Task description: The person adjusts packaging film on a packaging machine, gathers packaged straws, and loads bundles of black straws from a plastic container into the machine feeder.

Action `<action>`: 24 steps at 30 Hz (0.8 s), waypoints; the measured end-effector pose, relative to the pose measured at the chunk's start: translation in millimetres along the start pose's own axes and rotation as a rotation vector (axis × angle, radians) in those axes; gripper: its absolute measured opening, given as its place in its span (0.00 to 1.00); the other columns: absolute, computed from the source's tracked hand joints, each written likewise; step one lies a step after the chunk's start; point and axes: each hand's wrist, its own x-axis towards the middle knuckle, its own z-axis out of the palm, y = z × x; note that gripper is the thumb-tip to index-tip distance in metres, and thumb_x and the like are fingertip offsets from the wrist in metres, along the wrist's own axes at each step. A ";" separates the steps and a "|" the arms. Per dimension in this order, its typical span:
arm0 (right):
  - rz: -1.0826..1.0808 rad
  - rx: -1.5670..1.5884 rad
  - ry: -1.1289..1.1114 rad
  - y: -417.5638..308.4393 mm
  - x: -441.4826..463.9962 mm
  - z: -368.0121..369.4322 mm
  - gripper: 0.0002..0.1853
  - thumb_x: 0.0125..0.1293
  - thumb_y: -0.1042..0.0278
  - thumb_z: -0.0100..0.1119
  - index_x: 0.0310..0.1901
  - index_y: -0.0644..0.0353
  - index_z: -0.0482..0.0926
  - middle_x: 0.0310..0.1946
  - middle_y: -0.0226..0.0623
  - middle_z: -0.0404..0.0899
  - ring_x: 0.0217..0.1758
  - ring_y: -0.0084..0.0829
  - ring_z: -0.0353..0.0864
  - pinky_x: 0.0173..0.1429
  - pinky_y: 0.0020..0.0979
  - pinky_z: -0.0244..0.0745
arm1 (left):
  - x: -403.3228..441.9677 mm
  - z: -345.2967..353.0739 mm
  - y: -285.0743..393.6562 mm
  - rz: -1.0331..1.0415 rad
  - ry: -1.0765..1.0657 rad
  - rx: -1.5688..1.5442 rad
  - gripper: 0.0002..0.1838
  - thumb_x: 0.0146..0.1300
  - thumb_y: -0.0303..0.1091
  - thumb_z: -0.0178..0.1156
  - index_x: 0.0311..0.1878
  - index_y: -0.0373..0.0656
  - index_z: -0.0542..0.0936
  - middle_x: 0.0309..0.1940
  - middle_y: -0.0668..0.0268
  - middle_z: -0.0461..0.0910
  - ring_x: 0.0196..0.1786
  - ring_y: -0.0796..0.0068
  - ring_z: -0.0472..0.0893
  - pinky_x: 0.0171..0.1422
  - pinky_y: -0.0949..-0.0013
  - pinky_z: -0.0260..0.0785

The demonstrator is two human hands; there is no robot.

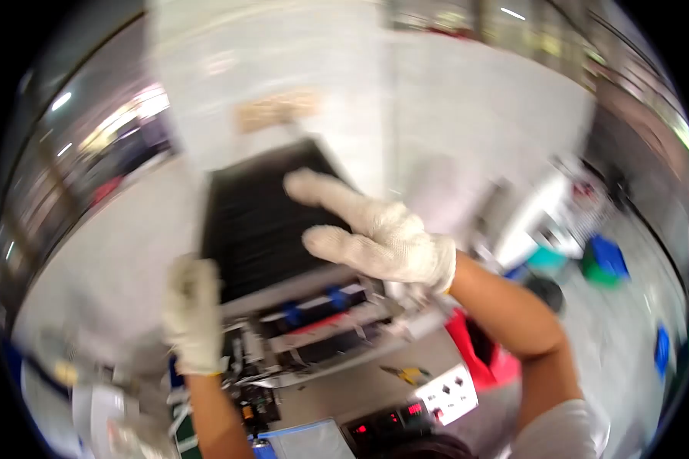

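A white cloth sleeve (555, 432) is closest, on the right arm. The right hand (390, 237), in a bumpy white knit glove, has its fingers spread and seems to hold nothing. Behind those fingers is a flat black panel (256, 222) with straight sides; I can't tell if they touch. The left hand (194, 317), gloved too, is by the panel's left edge, too blurry to tell if it grips. Handling the panel well likely takes flat fingers, a soft, even touch, and glove cloth kept off the long metal machine with blue bits (314, 315) below the right hand
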 end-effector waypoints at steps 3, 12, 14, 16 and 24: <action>-0.143 -0.038 0.729 -2.8 -132.1 36.7 0.29 0.72 0.67 0.56 0.70 0.68 0.61 0.68 0.46 0.68 0.71 0.31 0.66 0.71 0.32 0.65 | 5.4 -4.7 -24.3 0.047 0.000 0.012 0.23 0.71 0.39 0.59 0.61 0.33 0.73 0.53 0.58 0.78 0.56 0.68 0.77 0.64 0.67 0.70; 1.097 0.212 1.145 63.2 -457.5 322.9 0.38 0.64 0.42 0.60 0.71 0.53 0.63 0.61 0.51 0.74 0.66 0.45 0.74 0.67 0.38 0.68 | -196.9 62.1 47.2 0.616 -0.274 -0.048 0.14 0.66 0.35 0.64 0.41 0.29 0.81 0.38 0.49 0.83 0.40 0.52 0.80 0.46 0.57 0.74; 1.218 0.281 1.325 59.7 -499.8 355.7 0.38 0.64 0.42 0.61 0.71 0.53 0.64 0.60 0.51 0.75 0.64 0.44 0.75 0.67 0.38 0.69 | -245.6 96.8 44.2 0.480 -0.676 0.072 0.12 0.69 0.32 0.60 0.42 0.29 0.81 0.38 0.50 0.82 0.40 0.54 0.80 0.49 0.59 0.74; 1.286 0.272 1.442 54.9 -542.7 374.0 0.38 0.64 0.42 0.61 0.71 0.54 0.64 0.59 0.51 0.76 0.63 0.44 0.76 0.66 0.37 0.70 | -324.9 151.6 -6.1 0.021 -0.884 -0.336 0.24 0.68 0.33 0.61 0.64 0.35 0.72 0.60 0.56 0.75 0.62 0.65 0.74 0.71 0.63 0.63; 1.352 0.540 1.697 35.5 -678.3 364.8 0.39 0.64 0.48 0.64 0.71 0.58 0.63 0.64 0.49 0.73 0.67 0.39 0.73 0.71 0.34 0.65 | -623.1 228.3 96.1 -0.548 -1.995 -0.264 0.39 0.57 0.31 0.72 0.69 0.36 0.63 0.65 0.52 0.69 0.68 0.60 0.69 0.72 0.60 0.62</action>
